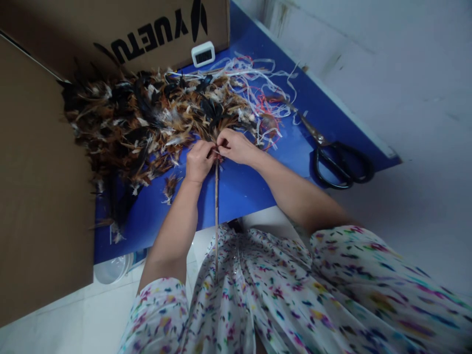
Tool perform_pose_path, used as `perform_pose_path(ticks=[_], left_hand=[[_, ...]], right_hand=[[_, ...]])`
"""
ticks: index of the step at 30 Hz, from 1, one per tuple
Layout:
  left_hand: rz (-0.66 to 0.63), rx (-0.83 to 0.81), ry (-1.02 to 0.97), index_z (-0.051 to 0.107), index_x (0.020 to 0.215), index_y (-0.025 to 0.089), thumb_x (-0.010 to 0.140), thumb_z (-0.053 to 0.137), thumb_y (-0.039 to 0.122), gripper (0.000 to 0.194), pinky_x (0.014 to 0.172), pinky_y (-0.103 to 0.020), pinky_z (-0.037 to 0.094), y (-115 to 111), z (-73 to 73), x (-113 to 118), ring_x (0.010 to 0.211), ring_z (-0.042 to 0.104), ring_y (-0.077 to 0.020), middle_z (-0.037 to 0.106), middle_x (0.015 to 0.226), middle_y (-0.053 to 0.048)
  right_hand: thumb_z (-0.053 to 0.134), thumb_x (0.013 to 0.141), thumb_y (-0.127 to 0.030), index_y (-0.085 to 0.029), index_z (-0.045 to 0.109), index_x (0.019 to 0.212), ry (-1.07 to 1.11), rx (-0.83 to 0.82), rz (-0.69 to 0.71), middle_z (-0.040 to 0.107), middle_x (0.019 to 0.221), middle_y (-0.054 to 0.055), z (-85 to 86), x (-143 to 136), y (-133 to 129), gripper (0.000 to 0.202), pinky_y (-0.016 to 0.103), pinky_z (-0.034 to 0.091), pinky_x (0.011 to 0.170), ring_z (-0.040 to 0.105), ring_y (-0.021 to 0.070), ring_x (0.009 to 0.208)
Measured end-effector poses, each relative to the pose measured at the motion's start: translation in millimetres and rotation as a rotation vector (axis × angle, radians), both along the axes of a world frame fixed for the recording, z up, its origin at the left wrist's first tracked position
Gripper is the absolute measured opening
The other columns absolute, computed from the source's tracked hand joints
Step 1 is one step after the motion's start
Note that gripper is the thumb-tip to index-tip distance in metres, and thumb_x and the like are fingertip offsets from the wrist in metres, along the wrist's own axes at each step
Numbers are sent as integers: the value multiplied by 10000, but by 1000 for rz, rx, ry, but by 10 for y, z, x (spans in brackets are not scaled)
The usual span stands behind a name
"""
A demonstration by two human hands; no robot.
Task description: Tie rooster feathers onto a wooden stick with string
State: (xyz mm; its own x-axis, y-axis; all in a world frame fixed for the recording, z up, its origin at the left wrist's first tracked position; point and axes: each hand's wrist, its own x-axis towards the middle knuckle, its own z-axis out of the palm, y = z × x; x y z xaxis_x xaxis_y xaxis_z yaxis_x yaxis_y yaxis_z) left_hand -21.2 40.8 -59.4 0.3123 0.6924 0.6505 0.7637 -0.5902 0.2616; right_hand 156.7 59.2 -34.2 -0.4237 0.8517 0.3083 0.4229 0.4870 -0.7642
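Garment (280,280): white, loose, gathered in soft folds
Print (317,314): small scattered dabs of pink, purple, blue, green and yellow
Left sleeve (157,314): wide, ending near the elbow
Right sleeve (368,265): same cloth, loose
Hands (199,160): 2, bare

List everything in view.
Thin wooden stick: one, tan, centre.
Feather heap: one, brown and black, left.
Plastic strips: many, white and red, right.
Metal scissors: one, black handles, right.
Small digital display: one, white, back.
Flat table: one, blue, centre.
Cardboard panels: two, brown, left and back.
Round tub: one, clear, below table.
Wall: one, pale, right.
Floor: one, pale, below.
Floral clothing: one outfit, white, bottom.
Left hand, right hand: one each, bare, stick's top.
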Motion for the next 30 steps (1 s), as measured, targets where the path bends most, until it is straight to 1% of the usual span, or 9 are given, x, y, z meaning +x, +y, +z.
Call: perform_pose_path(ticks=[3, 5, 8, 11, 16, 21, 24, 27, 30], left_hand=[[1, -19, 2, 666, 846, 189, 850, 608, 172, 61, 754, -286, 497, -8, 7, -4, 809, 621, -163, 673, 817, -45], [-4, -6, 5, 662, 844, 189, 849, 609, 167, 57, 749, -280, 493, -10, 9, -6, 803, 617, -159, 671, 820, -42], [-14, 15, -2, 658, 844, 187, 848, 603, 151, 66, 741, -272, 487, -7, 5, -5, 797, 611, -153, 661, 811, -39], [-9, -1, 0, 653, 845, 191, 850, 591, 148, 75, 747, -276, 486, -4, 2, -4, 804, 608, -156, 651, 810, -38], [-6, 22, 9, 655, 844, 192, 844, 596, 141, 78, 751, -267, 493, -11, 9, 1, 806, 617, -148, 668, 827, -35], [8, -9, 7, 645, 831, 194, 846, 592, 149, 71, 748, -272, 491, -13, 12, 4, 794, 611, -148, 658, 814, -33], [19, -21, -2, 637, 822, 194, 846, 587, 148, 72, 746, -278, 490, -11, 10, 1, 791, 608, -151, 651, 803, -32], [21, 6, 3, 640, 818, 194, 843, 593, 149, 70, 739, -274, 490, -8, 5, -2, 785, 607, -151, 654, 798, -33], [20, 15, 0, 639, 815, 195, 845, 604, 157, 60, 737, -274, 492, -6, -1, 0, 782, 608, -154, 657, 796, -36]], right_hand=[[573, 695, -123, -171, 539, 845, 62, -84, -5, 578, 780, 3, -6, 5, 6, 162, 272, 410, 639, 536, 127, 669], [559, 684, -113, -162, 550, 869, 97, -99, 5, 584, 769, -1, -13, 6, 12, 191, 268, 418, 637, 546, 124, 658], [524, 709, -107, -149, 586, 882, 113, -69, 9, 608, 777, 9, -35, 3, 24, 189, 274, 438, 681, 561, 126, 684], [534, 719, -120, -151, 612, 874, 111, -60, 4, 626, 802, 19, -57, -2, 36, 176, 277, 451, 701, 572, 131, 703], [540, 754, -148, -158, 613, 801, 33, 22, -14, 622, 856, 46, -34, 8, 35, 87, 288, 433, 734, 554, 140, 754], [504, 797, -157, -173, 564, 819, 46, -51, -35, 592, 773, 14, 16, 24, 6, 66, 275, 402, 694, 513, 130, 705], [494, 767, -111, -180, 554, 849, 76, -55, -48, 568, 744, -8, 21, 23, -2, 123, 265, 389, 679, 489, 121, 680], [473, 702, -52, -177, 561, 801, 101, -23, -16, 561, 748, -8, 9, 17, 7, 183, 263, 392, 691, 491, 118, 691], [491, 678, -59, -165, 604, 784, 102, -1, 10, 579, 794, 12, -14, 9, 28, 187, 271, 407, 695, 509, 126, 708]])
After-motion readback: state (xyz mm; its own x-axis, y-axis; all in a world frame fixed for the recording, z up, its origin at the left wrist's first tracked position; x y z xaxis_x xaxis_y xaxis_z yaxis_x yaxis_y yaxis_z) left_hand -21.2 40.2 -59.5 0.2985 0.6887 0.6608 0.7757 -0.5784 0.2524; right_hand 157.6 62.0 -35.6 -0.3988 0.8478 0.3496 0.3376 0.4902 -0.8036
